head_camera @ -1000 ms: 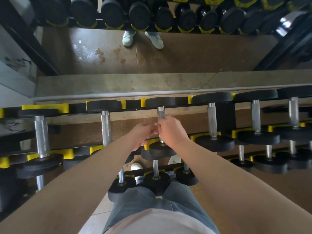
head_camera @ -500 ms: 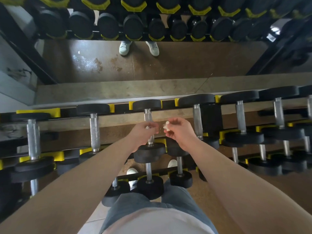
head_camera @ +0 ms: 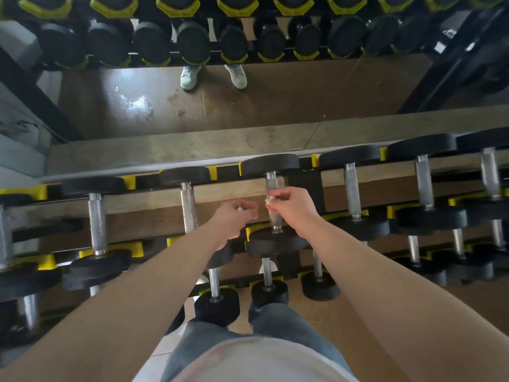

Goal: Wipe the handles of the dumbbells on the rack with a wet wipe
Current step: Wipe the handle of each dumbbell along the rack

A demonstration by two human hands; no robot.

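Top tier of the rack (head_camera: pixel 129 182), any print on the black heads too dim to read. Left hand (head_camera: pixel 237 217) hangs between two knurled handles, fingers curled in, pinching a white scrap (head_camera: pixel 240 208). Just beside it, right hand (head_camera: pixel 296 209): thumb and fingertips nipped tight on the wet wipe (head_camera: pixel 269 200), a small crumpled wad, right in front of the steel handle (head_camera: pixel 271 181) of the middle dumbbell (head_camera: pixel 270 165). Wipe on the metal? Can't tell. Hands close together, not touching
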